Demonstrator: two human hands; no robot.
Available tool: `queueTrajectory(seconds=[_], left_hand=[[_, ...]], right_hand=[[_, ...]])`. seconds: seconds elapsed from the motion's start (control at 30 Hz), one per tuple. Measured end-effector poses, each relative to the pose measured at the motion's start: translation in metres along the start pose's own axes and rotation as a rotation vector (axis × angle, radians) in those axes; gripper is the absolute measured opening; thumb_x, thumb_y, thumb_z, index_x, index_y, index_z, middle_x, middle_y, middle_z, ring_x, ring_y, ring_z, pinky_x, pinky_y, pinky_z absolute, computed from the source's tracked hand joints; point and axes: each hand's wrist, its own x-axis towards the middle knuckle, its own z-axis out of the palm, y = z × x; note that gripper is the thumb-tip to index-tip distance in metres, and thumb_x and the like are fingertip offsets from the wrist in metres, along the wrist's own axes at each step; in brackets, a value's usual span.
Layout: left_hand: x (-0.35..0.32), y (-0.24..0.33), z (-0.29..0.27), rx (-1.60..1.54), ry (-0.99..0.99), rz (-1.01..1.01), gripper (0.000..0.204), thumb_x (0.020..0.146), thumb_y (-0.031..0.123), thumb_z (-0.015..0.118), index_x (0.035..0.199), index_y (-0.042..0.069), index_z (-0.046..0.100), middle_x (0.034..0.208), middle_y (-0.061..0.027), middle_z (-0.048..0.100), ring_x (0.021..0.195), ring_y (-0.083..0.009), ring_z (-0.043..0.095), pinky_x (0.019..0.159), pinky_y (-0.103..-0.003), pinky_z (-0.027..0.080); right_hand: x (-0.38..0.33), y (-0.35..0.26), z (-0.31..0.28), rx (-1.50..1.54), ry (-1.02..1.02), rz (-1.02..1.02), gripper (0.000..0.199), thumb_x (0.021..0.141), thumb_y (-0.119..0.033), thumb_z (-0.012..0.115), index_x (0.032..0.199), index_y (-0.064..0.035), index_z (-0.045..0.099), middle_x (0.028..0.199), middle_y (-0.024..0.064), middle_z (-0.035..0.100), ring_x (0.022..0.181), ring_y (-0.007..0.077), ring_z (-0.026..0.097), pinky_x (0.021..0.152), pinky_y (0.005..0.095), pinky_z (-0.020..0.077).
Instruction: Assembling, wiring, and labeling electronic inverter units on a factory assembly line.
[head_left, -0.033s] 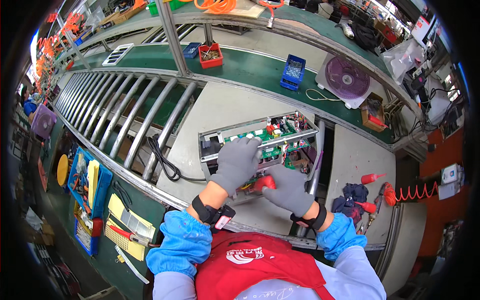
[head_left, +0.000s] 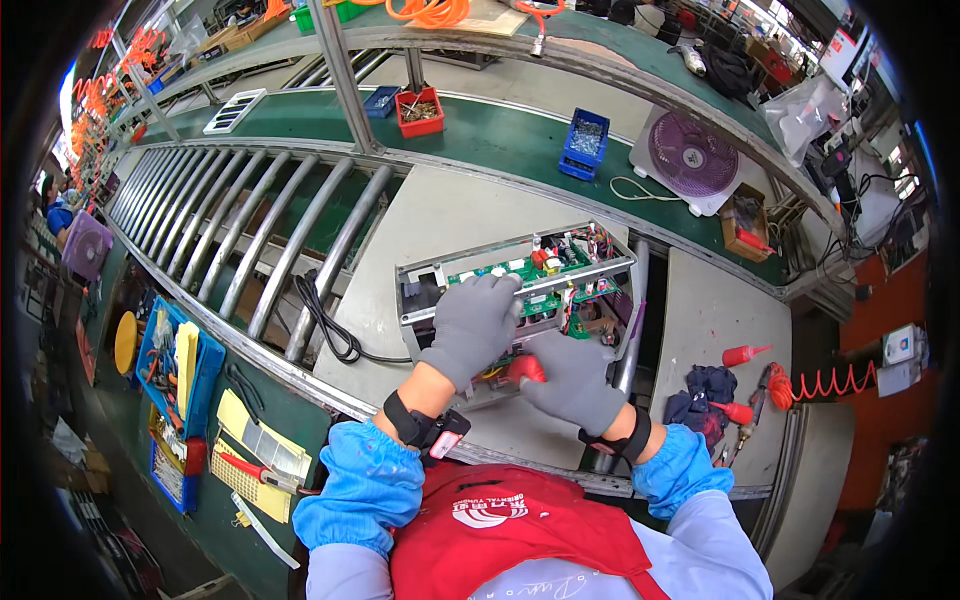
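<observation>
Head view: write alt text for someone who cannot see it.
The gray-gloved left hand touches an open metal electronics chassis with green circuit boards; the right hand grips a partly hidden red object. A roller conveyor extends left; a purple-grilled fan stands beyond.

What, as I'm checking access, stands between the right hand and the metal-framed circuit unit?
Nothing visible: the right hand, gripping a red object, is at the near side of the circuit unit. The left hand is over it, with a black cable farther left.

I log grey gloves [head_left: 474, 325], red handheld object [head_left: 526, 370], green circuit board [head_left: 530, 270], silver frame [head_left: 600, 271], blue sleeve covers [head_left: 370, 485], red apron [head_left: 530, 530], purple fan [head_left: 693, 153].
</observation>
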Motion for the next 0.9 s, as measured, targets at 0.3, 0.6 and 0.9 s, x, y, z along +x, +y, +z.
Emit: queueTrajectory(seconds=[0.3, 0.6, 0.9], left_hand=[[0.002, 0.002, 0.003, -0.043, -0.001, -0.040, 0.023, 0.085, 0.022, 0.064, 0.105, 0.012, 0.066, 0.088, -0.0109, 0.066, 0.085, -0.0302, 0.065, 0.074, -0.043, 0.052], [0.000, 0.006, -0.003, -0.050, -0.060, -0.096, 0.024, 0.085, 0.024, 0.064, 0.106, 0.013, 0.067, 0.090, -0.0100, 0.067, 0.087, -0.0298, 0.065, 0.075, -0.043, 0.052], [-0.012, 0.007, -0.011, -0.079, -0.020, -0.056, 0.024, 0.086, 0.021, 0.062, 0.108, 0.012, 0.066, 0.090, -0.0105, 0.065, 0.084, -0.0302, 0.065, 0.074, -0.043, 0.052]], right_hand=[[0.019, -0.042, 0.003, -0.243, -0.374, -0.216, 0.023, 0.068, -0.020, 0.067, 0.088, -0.0106, 0.063, 0.078, 0.0104, 0.061, 0.071, 0.0296, 0.063, 0.058, 0.0438, 0.0476], [0.000, 0.008, 0.015, -0.022, -0.140, -0.024, 0.031, 0.069, -0.024, 0.069, 0.097, -0.0096, 0.065, 0.091, 0.0137, 0.066, 0.079, 0.0331, 0.066, 0.068, 0.0439, 0.0523], [-0.051, 0.047, -0.063, 0.776, 0.106, 0.600, 0.045, 0.069, -0.031, 0.069, 0.104, -0.0018, 0.064, 0.092, 0.0103, 0.065, 0.083, 0.0189, 0.063, 0.076, 0.0317, 0.0507]])
